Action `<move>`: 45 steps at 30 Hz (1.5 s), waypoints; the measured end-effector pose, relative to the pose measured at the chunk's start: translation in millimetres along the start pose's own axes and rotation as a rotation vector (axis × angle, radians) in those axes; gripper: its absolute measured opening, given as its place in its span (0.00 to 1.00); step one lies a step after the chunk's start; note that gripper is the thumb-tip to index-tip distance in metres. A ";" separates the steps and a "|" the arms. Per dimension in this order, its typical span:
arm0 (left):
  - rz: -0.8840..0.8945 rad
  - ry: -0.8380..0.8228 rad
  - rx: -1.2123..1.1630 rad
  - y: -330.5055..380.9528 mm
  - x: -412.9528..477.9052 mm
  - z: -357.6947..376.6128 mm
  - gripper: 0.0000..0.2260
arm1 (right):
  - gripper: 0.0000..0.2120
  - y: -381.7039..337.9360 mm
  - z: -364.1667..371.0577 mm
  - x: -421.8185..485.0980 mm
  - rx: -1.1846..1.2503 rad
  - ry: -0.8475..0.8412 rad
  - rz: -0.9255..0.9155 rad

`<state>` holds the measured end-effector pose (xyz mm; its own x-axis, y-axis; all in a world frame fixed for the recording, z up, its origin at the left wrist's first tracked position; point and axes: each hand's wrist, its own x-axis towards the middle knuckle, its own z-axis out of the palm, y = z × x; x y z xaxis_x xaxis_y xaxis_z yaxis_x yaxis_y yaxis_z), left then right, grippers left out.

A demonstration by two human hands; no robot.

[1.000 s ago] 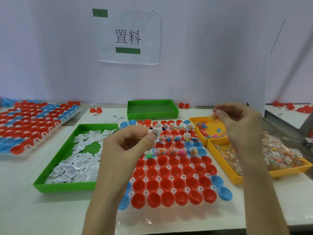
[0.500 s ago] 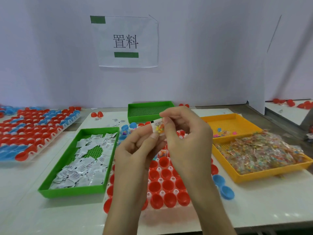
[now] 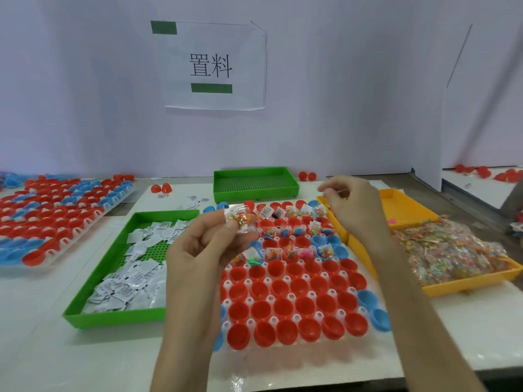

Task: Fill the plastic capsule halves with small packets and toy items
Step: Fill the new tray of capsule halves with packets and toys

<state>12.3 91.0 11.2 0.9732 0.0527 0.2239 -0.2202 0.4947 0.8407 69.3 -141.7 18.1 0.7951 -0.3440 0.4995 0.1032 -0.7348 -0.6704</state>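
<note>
A white peg tray (image 3: pixel 311 294) holds rows of red capsule halves (image 3: pixel 294 302). The back rows (image 3: pixel 283 233) have small packets and toy bits in them; the front rows are bare. My left hand (image 3: pixel 203 250) is raised over the tray's left side and pinches clear packets of coloured beads (image 3: pixel 240 220) between thumb and fingertips. My right hand (image 3: pixel 356 210) hovers at the inner edge of the small yellow tray (image 3: pixel 407 207) with its fingers curled together. Motion blur hides whether they pinch anything.
On the left, a green tray (image 3: pixel 113 318) holds white sachets (image 3: pixel 133 278). On the right, a yellow tray (image 3: pixel 467 284) holds clear bead packets (image 3: pixel 452 250). An empty green tray (image 3: pixel 254 182) stands behind. Another capsule tray (image 3: pixel 56 210) lies far left. Loose blue halves (image 3: pixel 370 304) lie by the peg tray.
Half a second ago both hands met over the tray around a bead packet. The right hand has since moved right to the small yellow tray, while the left keeps the packets.
</note>
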 end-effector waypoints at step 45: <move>0.006 -0.070 0.188 -10.7 -3.9 6.9 0.10 | 0.07 -35.1 -36.5 -29.9 0.559 -0.144 -0.059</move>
<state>10.3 79.6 4.8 0.9663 -0.0088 0.2573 -0.2407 0.3235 0.9151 20.1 -126.9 46.7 0.8473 -0.2002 0.4919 0.4191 -0.3168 -0.8509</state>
